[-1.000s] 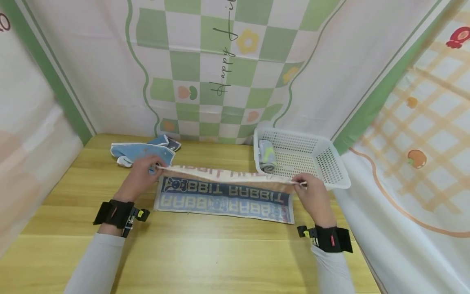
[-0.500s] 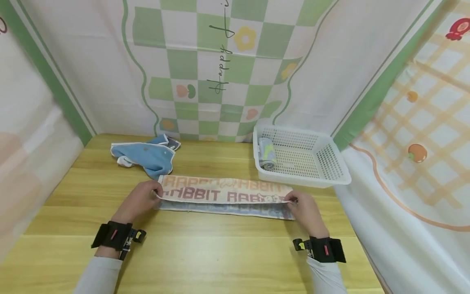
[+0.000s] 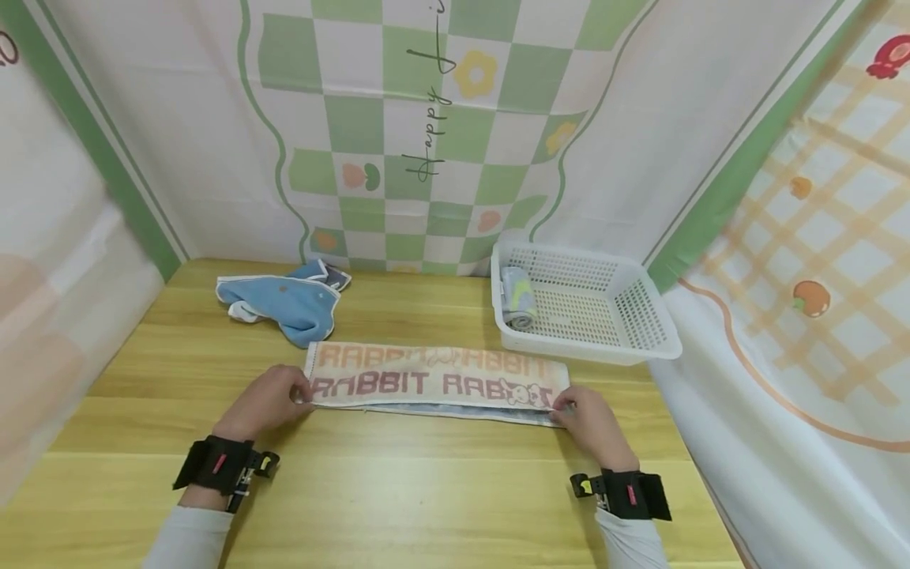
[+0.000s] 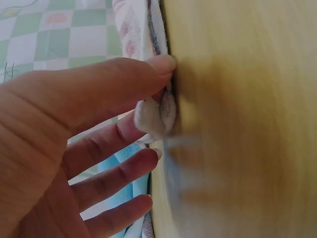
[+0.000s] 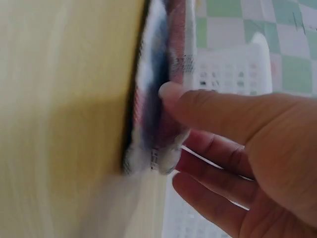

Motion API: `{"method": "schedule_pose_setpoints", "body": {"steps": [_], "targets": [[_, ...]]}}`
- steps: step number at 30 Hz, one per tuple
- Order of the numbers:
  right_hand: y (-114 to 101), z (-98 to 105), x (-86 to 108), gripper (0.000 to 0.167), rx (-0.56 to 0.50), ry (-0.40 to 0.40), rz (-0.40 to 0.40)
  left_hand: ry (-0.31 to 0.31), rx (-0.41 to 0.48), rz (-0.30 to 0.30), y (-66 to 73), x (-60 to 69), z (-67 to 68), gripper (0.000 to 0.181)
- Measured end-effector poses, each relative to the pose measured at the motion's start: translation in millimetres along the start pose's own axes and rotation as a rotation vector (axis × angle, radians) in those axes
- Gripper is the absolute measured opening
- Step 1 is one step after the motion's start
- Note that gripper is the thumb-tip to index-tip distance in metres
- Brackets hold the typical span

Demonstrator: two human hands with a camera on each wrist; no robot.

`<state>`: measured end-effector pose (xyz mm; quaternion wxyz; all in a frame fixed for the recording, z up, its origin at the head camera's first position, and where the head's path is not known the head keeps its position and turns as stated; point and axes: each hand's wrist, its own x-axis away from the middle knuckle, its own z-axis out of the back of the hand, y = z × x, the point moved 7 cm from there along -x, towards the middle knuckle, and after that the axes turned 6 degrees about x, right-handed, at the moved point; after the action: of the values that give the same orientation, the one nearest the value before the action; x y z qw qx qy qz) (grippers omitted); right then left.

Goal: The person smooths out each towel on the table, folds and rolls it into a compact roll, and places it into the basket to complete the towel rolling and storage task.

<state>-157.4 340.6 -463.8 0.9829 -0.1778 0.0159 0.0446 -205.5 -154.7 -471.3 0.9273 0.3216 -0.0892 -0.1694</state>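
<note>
A towel (image 3: pixel 426 379) printed with RABBIT lettering lies folded into a long strip on the table, cream side up, with a strip of its blue side showing along the front edge. My left hand (image 3: pixel 266 401) pinches its front left corner; in the left wrist view the thumb (image 4: pixel 114 79) lies over the layered edge, the lower fingers loosely spread. At the front right corner, my right hand (image 3: pixel 596 427) pinches the upper layer. The right wrist view has the thumb (image 5: pixel 208 109) inside the fold and fingers behind, with a gap between the layers.
A white perforated basket (image 3: pixel 590 344) stands at the back right, holding a rolled grey, blue and yellow towel (image 3: pixel 518 299) at its left end. A crumpled blue cloth (image 3: pixel 287 300) with white edging lies at the back left. Printed curtains (image 3: pixel 412 142) enclose the table (image 3: pixel 398 498).
Both hands have brought the towel's upper layer toward the front and down over the blue layer, turning the cream side up. The basket and crumpled cloth have stayed put.
</note>
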Motion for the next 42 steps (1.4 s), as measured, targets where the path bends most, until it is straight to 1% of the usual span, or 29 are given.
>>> {"method": "schedule_pose_setpoints", "body": {"steps": [3, 6, 8, 10, 12, 13, 15, 16, 17, 19, 22, 24, 26, 29, 31, 32, 33, 35, 37, 38, 40, 42], "targets": [[5.4, 0.9, 2.0, 0.009, -0.012, -0.013, -0.018, 0.012, -0.019, -0.014, 1.4, -0.3, -0.4, 0.01], [0.4, 1.8, 3.1, 0.007, -0.003, -0.014, 0.006, 0.003, -0.027, -0.016, 6.4, -0.4, 0.5, 0.01], [-10.6, 3.2, 2.1, 0.007, 0.001, 0.005, 0.029, 0.022, -0.034, -0.038, 14.7, -1.9, 3.0, 0.009], [-27.4, 1.2, -1.9, 0.012, -0.026, 0.021, 0.066, 0.065, -0.041, -0.077, 25.1, -6.6, 5.1, 0.014], [-48.0, -7.1, -7.7, 0.022, -0.061, 0.013, 0.13, 0.109, -0.048, -0.118, 35.1, -13.9, 4.4, 0.018], [-58.9, -13.1, -10.6, 0.027, -0.082, -0.005, 0.174, 0.122, -0.054, -0.14, 39.2, -18.2, 2.3, 0.021], [-77.5, -27.4, -15.0, 0.034, -0.108, -0.053, 0.255, 0.109, -0.051, -0.156, 43.9, -26.8, -4.9, 0.028], [-84.8, -34.2, -16.3, 0.034, -0.112, -0.077, 0.291, 0.086, -0.053, -0.155, 44.7, -30.5, -9.9, 0.032], [-90.4, -40.2, -17.0, 0.032, -0.104, -0.096, 0.315, 0.056, -0.048, -0.143, 44.3, -33.4, -15.2, 0.035], [-96.3, -47.6, -17.9, 0.022, -0.085, -0.106, 0.336, 0.004, -0.06, -0.126, 43.3, -36.9, -24.0, 0.04], [-96.6, -50.3, -18.2, 0.007, -0.055, -0.084, 0.324, -0.039, -0.055, -0.088, 40.7, -37.6, -30.7, 0.045], [-93.7, -48.5, -17.5, 0.009, -0.053, -0.071, 0.308, -0.042, -0.046, -0.082, 40.3, -37.5, -31.4, 0.045], [-91.5, -46.3, -16.4, 0.011, -0.049, -0.072, 0.309, -0.048, -0.026, -0.066, 38.8, -38.0, -31.8, 0.047], [-90.0, -44.2, -15.3, 0.009, -0.054, -0.106, 0.322, -0.06, -0.029, -0.064, 39.5, -39.1, -31.8, 0.053], [-87.9, -41.9, -16.3, 0.005, -0.068, -0.123, 0.302, -0.077, -0.036, -0.054, 39.7, -40.0, -32.6, 0.059], [-85.8, -39.5, -17.4, 0.002, -0.077, -0.117, 0.279, -0.086, -0.039, -0.047, 40.0, -40.3, -33.1, 0.063], [-82.4, -37.1, -19.1, 0.003, -0.086, -0.105, 0.248, -0.094, -0.042, -0.045, 40.3, -40.5, -33.8, 0.066], [-73.9, -32.4, -22.0, 0.017, -0.089, -0.076, 0.167, -0.115, -0.035, -0.033, 40.1, -40.5, -35.6, 0.071], [-65.6, -31.8, -24.7, 0.038, -0.062, -0.066, 0.112, -0.124, -0.021, -0.032, 39.6, -39.5, -36.3, 0.073], [-62.5, -33.1, -25.6, 0.049, -0.044, -0.075, 0.095, -0.125, -0.011, -0.033, 38.9, -38.7, -36.3, 0.073], [-59.1, -37.2, -26.8, 0.065, -0.002, -0.11, 0.094, -0.123, 0.013, -0.032, 37.0, -37.3, -35.6, 0.073], [-57.3, -40.8, -27.4, 0.072, 0.022, -0.134, 0.11, -0.119, 0.042, -0.029, 35.1, -36.6, -34.6, 0.073]]}}
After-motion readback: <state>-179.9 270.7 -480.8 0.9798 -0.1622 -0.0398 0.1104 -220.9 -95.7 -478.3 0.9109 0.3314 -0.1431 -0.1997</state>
